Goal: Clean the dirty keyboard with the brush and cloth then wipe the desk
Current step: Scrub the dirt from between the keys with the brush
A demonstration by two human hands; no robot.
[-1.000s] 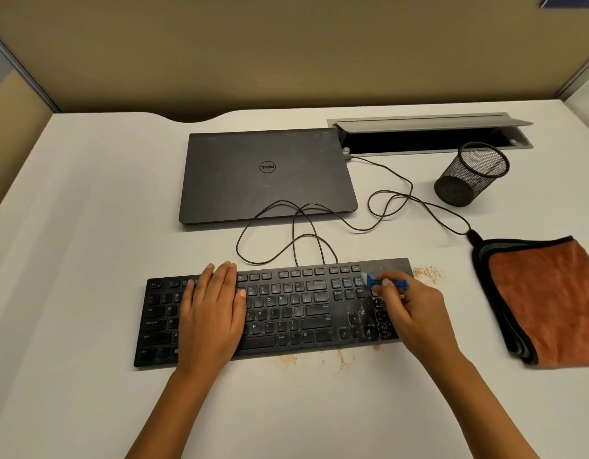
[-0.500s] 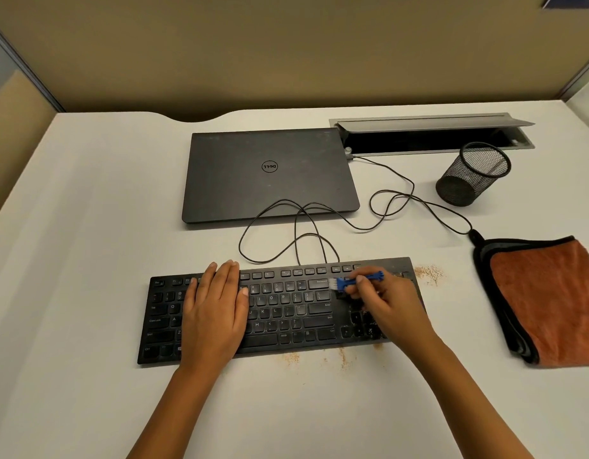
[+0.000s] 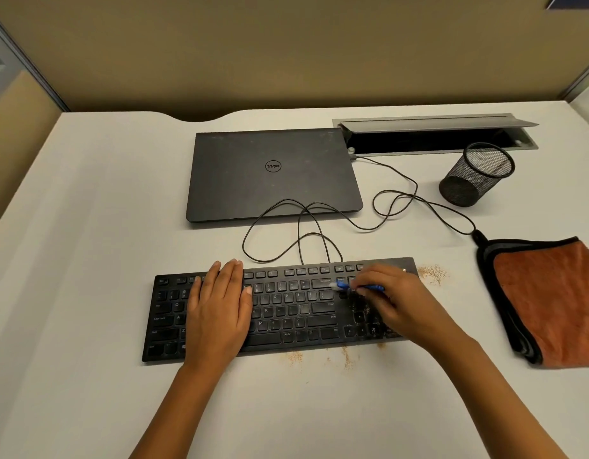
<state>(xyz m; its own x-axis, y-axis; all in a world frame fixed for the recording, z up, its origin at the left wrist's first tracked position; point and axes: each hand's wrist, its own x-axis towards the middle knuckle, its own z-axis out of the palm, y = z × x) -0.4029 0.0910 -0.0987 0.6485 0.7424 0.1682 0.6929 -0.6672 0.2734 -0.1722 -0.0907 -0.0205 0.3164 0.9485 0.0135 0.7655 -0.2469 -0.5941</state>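
A black keyboard (image 3: 286, 306) lies on the white desk (image 3: 88, 226), with brown crumbs on its right-hand keys. My left hand (image 3: 218, 309) rests flat on the keyboard's left half, fingers straight. Over the right half, my right hand (image 3: 395, 303) pinches a small blue brush (image 3: 344, 286), whose bristle end points left and touches the keys near the backspace. A folded orange cloth (image 3: 545, 303) with a dark edge lies on the desk to the right of the keyboard.
Brown crumbs (image 3: 432, 273) lie beside the keyboard's top right corner, and more crumbs (image 3: 319, 356) along its front edge. A closed black laptop (image 3: 270, 173) sits behind, its cable (image 3: 386, 207) looping across the desk. A mesh pen cup (image 3: 475, 175) and an open cable tray (image 3: 435, 137) stand at back right.
My right hand has swept the brush from the keyboard's top right corner leftward to the keys near the backspace. My left hand has stayed in place.
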